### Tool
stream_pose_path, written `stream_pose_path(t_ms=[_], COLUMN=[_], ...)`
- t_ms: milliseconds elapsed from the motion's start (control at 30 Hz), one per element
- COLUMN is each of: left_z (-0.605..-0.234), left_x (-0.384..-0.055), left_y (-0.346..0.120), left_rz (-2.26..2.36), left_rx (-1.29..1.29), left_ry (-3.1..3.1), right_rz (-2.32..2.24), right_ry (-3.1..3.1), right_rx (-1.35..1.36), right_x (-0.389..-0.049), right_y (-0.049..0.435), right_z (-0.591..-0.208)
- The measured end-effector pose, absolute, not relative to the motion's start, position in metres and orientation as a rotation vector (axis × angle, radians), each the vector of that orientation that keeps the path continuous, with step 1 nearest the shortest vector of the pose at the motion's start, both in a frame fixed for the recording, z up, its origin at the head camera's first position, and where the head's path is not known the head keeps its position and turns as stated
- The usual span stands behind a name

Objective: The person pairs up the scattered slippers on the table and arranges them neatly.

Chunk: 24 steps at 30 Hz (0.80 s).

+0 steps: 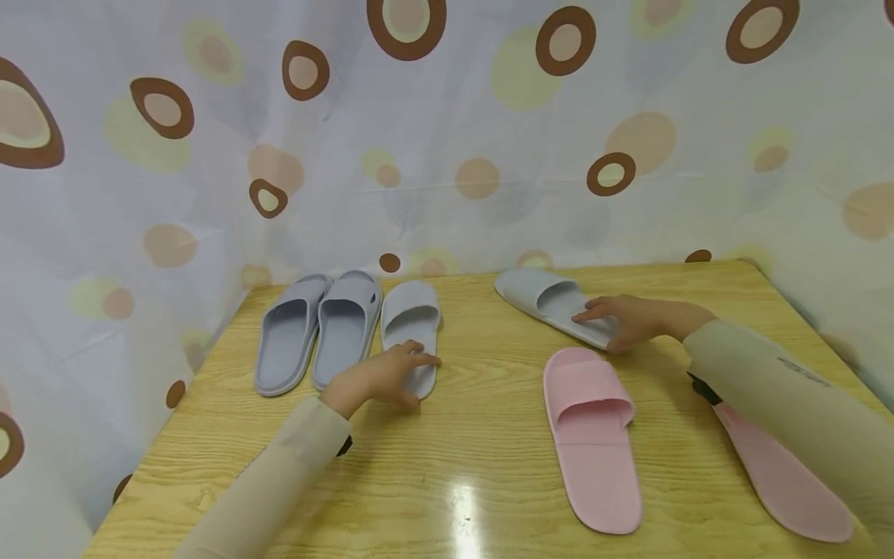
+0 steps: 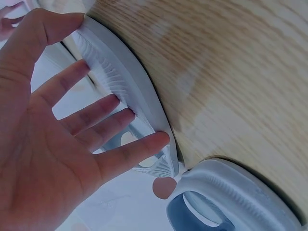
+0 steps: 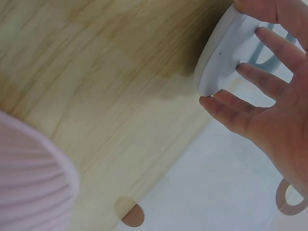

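Head cam, L grip (image 1: 393, 375) spread, touching wht slipper (image 1: 414, 327), R grip (image 1: 634, 319) likewise, 2nd slipper (image 1: 559, 303)

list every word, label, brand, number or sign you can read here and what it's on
No text can be read for certain.
Right sleeve: a small dark marking, maybe lettering, too small and blurred to read.
Grey slippers and pink slippers: no lettering I can make out.
Patterned cloth: only rings and spots.
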State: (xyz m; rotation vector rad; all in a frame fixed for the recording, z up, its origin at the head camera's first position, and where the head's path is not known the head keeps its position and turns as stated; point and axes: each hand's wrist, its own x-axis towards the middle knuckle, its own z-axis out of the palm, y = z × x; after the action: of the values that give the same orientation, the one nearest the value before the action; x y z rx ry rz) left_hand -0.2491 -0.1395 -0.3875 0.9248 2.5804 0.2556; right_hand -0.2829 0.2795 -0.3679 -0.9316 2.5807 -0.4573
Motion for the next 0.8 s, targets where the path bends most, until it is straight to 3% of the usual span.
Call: stream_pose_path(t_ms=[800], left_z=[-0.386], left_x=[-0.260], left_y=[-0.145], left_rz=[0.260], left_rx=[0.928], left_ry=[2.565], right_rz=[-0.414], right_ry=[2.562], right_rx=[-0.962], right_x=[-0.306], right_y=[0.235], right_z=[-0.360])
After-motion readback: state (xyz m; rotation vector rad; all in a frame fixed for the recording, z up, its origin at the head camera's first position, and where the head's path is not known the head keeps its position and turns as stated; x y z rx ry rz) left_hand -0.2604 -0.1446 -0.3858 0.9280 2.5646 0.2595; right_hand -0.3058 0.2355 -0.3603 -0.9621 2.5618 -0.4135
